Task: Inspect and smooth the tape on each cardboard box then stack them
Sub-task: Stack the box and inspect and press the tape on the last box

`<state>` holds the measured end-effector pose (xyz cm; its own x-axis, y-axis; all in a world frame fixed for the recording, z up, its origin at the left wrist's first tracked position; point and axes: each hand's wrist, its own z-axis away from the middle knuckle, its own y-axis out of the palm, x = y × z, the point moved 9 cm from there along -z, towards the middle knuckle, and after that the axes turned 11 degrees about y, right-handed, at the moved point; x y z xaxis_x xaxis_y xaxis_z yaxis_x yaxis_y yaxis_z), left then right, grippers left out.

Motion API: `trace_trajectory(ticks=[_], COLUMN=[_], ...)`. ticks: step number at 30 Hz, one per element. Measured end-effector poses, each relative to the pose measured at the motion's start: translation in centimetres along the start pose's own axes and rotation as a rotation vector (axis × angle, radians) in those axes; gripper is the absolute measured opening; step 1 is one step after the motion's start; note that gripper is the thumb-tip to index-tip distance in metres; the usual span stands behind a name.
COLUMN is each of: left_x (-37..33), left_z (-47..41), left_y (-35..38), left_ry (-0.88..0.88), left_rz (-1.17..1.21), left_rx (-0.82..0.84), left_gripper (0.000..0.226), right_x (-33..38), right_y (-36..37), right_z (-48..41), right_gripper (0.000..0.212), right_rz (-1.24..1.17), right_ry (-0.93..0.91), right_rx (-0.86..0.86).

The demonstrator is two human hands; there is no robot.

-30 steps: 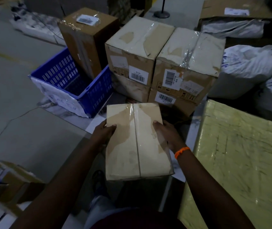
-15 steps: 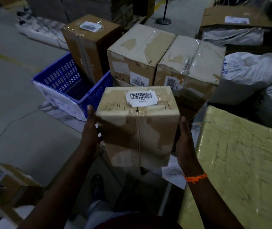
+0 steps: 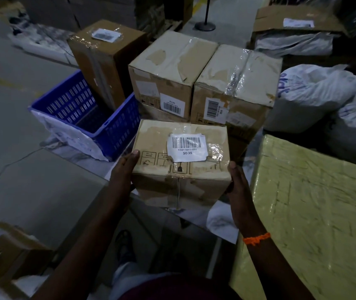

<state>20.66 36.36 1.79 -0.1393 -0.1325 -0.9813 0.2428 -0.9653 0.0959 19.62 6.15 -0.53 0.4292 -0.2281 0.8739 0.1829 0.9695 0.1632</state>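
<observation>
Cardboard, worn, under clear tape: we hold the small box (image 3: 181, 165) in the air, labelled face up, long axis left to right. Our left hand (image 3: 125, 172) and right hand (image 3: 237, 182) press flat on its ends, fingers extended rather than curled. Just beyond it are the stacked boxes (image 3: 237, 79). A blue crate (image 3: 81, 113) sits left and a yellow wrapped bundle (image 3: 313, 213) close right, likely crowding that arm.

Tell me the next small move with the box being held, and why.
Probably slide the right hand up onto the top and press across the tape beside the label. The box is held between both flat hands, the left hand on its other side. That tape looks puckered, so it likely needs smoothing before stacking.
</observation>
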Motion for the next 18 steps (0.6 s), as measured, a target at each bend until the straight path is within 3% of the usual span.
trace_trajectory(ticks=[4,8,12,16,18], left_x=[0.4,1.0,1.0,1.2,1.2], left_z=[-0.3,-0.7,-0.8,-0.4,-0.3], left_y=[-0.4,-1.5,-2.1,-2.3,-2.1], left_ry=[-0.015,-0.034,-0.024,-0.023,-0.001], left_rz=[-0.012,-0.059,-0.087,-0.069,-0.061], left_rx=[0.020,0.029,0.047,0.073,0.132], left_gripper=[0.057,0.076,0.084,0.082,0.072], right_x=[0.1,0.1,0.2,0.8,1.6], right_y=[0.0,0.2,0.3,0.3,0.1], right_z=[-0.1,0.3,0.5,0.4,0.0], right_gripper=[0.065,0.090,0.095,0.062,0.064], right_rz=[-0.026,-0.045,-0.022,0.012,0.036], right_ry=[0.013,0.014,-0.013,-0.046,-0.075], right_rx=[-0.005,-0.023,-0.028,-0.010,-0.019])
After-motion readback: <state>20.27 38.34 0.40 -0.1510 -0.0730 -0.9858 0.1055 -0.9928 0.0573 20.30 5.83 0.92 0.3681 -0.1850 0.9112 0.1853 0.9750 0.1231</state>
